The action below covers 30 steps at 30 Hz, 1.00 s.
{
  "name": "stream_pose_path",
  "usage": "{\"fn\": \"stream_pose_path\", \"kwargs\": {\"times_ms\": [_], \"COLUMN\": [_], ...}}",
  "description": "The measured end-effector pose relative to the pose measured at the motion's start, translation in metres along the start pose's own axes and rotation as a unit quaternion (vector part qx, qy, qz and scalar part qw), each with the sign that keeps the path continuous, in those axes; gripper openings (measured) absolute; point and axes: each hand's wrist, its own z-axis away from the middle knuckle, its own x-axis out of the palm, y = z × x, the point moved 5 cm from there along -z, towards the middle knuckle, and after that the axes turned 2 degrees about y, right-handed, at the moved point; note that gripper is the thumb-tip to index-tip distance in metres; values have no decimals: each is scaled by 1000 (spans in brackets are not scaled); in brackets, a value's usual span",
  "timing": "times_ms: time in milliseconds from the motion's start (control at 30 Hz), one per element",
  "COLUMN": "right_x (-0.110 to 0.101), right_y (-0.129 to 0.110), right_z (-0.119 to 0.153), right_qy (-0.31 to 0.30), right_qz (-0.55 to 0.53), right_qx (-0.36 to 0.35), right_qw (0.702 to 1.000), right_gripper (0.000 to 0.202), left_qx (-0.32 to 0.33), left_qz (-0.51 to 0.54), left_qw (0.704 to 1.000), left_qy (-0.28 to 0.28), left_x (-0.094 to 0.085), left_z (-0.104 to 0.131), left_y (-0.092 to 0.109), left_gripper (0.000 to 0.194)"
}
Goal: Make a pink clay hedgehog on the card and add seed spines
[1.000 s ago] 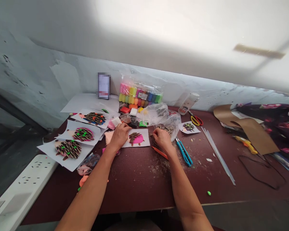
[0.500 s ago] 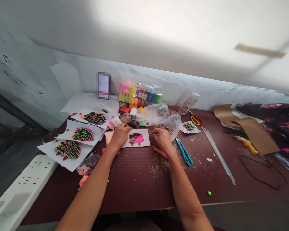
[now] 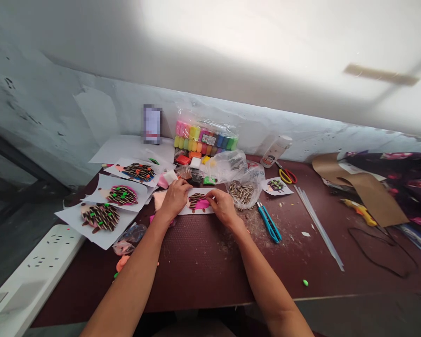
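On the table before me lies a small white card [image 3: 185, 210] with a pink clay hedgehog [image 3: 201, 204] on it, its upper left covered in rows of striped sunflower seeds. My left hand [image 3: 176, 198] grips the card's left edge, fingers bent together. At the hedgehog's right end, my right hand [image 3: 221, 205] is closed in a pinch; whatever is between its fingertips is too small to make out. Right of that hand, a clear plastic bag [image 3: 254, 180] holds a heap of loose sunflower seeds [image 3: 241, 193].
Finished-looking hedgehog sheets [image 3: 100, 217] overlap at left beside a power strip [image 3: 44, 262]. Clay packs [image 3: 205, 139] and a phone [image 3: 152, 124] stand behind. To the right are a blue utility knife [image 3: 269, 223], scissors [image 3: 286, 176], glue sticks [image 3: 319, 229] and a glue gun [image 3: 358, 211].
My right hand has moved left from beside the seed heap onto the hedgehog's right end, uncovering the seeds. The orange tool under it is no longer visible. My left hand stays on the card.
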Motion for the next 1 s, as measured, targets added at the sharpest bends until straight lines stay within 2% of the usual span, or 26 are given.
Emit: {"fn": "stream_pose_path", "kwargs": {"times_ms": [600, 1000], "right_x": [11, 19], "right_y": [-7, -5], "right_z": [-1, -2], "right_qy": [-24, -33], "right_qz": [52, 118], "right_qx": [-2, -39], "right_qw": [998, 992], "right_gripper": [16, 20], "left_qx": [-3, -4], "left_qz": [-7, -14], "left_qw": [1000, 1000], "left_qy": [-6, -3], "left_x": [-1, -3], "left_z": [0, 0], "left_y": [2, 5], "left_gripper": [29, 29]}}
